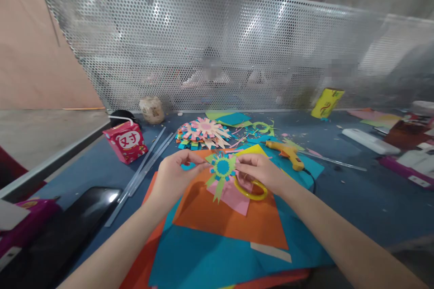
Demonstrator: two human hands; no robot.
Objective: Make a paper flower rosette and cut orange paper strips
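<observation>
Pinching a paper rosette [223, 167] at the centre of the frame, the two hands face each other across it. The left hand [176, 174] grips its left edge between thumb and fingertips; the right hand [262, 169] holds the right edge the same way, fingers drawn close together. The rosette has a blue disc in the middle, a green ring around that, small blue tabs at the rim and green ribbon tails [219, 189] hanging below.

Just under the right hand is a yellow looped handle [256, 196], partly hidden by the fingers. Beneath lie a pink paper piece [233, 198], an orange sheet [210, 219] and, toward the bottom of the frame, a large blue sheet [200, 255].

Above the hands, left of the upper middle, more paper rosettes in pink, blue and green sit in a pile [203, 128]. A yellow hot glue gun [288, 153] lies right of centre, its cord trailing down. At left are clear glue sticks [145, 169], a red drink carton [127, 142] with a white straw, and a glossy black phone [79, 230] toward the lower left corner. A yellow packet [327, 104] leans at upper right, near a perforated metal screen [237, 45].
</observation>
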